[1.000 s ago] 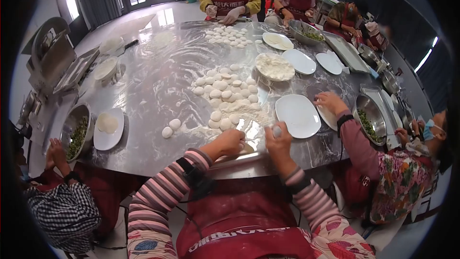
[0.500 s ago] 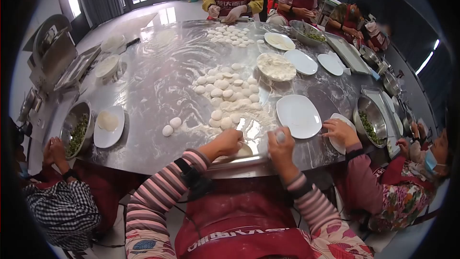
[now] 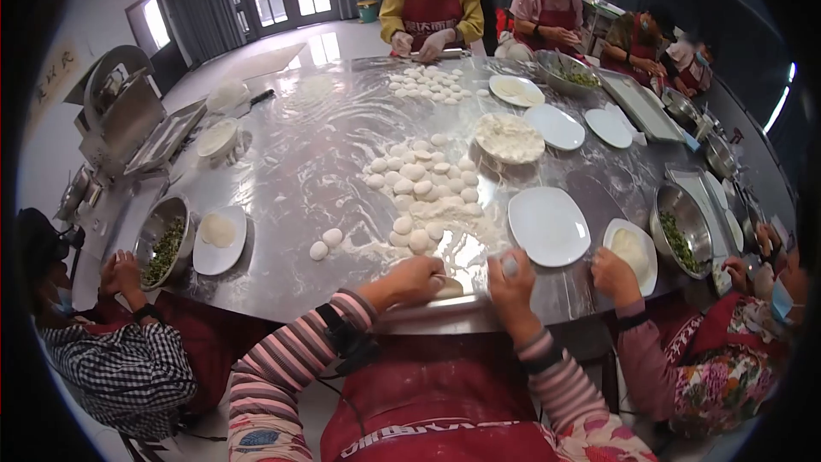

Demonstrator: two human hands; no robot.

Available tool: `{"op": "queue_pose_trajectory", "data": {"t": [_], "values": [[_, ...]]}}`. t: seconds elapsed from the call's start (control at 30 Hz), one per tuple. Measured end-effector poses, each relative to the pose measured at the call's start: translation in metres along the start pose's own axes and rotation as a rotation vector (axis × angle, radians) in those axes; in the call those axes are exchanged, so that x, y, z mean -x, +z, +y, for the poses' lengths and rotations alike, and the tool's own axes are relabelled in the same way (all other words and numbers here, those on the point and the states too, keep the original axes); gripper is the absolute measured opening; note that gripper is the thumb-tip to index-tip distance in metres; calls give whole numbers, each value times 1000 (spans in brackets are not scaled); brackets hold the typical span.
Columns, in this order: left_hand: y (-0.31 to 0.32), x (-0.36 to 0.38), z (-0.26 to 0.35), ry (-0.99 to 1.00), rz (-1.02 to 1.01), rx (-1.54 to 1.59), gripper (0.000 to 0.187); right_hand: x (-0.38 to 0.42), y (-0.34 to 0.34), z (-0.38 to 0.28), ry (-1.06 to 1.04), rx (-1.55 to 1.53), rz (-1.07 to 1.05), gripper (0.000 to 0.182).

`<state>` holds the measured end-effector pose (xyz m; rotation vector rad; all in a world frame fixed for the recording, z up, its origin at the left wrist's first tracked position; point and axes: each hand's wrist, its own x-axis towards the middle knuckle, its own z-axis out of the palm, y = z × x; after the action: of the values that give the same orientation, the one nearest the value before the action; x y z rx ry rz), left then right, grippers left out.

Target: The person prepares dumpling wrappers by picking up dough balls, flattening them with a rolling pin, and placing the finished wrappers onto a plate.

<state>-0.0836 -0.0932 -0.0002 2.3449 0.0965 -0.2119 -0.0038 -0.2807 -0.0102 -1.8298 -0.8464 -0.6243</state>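
**Dough under both hands at the worktop edge**

Left hand point(image 3: 416, 279) laid palm-down at the near rim of the floured steel worktop point(image 3: 291, 162), fingers curled over a flattened dough wrapper point(image 3: 446, 287) that peeks out just to its right; pressing on it rather than lifting it, grip neither fully clenched nor released. Right hand point(image 3: 511, 281) just beside, across a narrow gap, grip clenched around the pale end of a rolling pin point(image 3: 509, 266) that sticks up between thumb and fingers; rest of the pin hidden. Striped sleeves and a red apron below both.

Straight ahead of the left hand, a loose heap of dough pieces point(image 3: 421, 184) in scattered flour, its nearest pieces close to the fingertips. Off to the left of that hand, two separate dough balls point(image 3: 326, 244) lying apart from the heap. Just beyond the right hand, an empty white plate point(image 3: 548, 225). Further right, a neighbour's hand point(image 3: 613, 275) at a plate with wrappers point(image 3: 634, 248), and past it a steel bowl of green filling point(image 3: 682, 221). Far left, another seated person's hands point(image 3: 122, 275) beside a bowl of filling point(image 3: 164, 239) and a plate of wrappers point(image 3: 219, 238). Across the worktop, more people in red aprons at a second scatter of dough point(image 3: 428, 84).
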Motion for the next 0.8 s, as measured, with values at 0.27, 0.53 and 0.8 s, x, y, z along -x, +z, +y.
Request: {"op": "queue_pose_trajectory", "data": {"t": [0.27, 0.53, 0.8], "values": [[-12, -97, 59, 277, -134, 754, 23, 22, -22, -9, 125, -168, 28, 21], [-42, -93, -15, -238, 208, -541, 27, 18, -21, -15, 142, -230, 3, 22], [-22, -59, 20, 167, 385, -75, 17, 19, -21, -6, 23, -284, 20, 19]]}}
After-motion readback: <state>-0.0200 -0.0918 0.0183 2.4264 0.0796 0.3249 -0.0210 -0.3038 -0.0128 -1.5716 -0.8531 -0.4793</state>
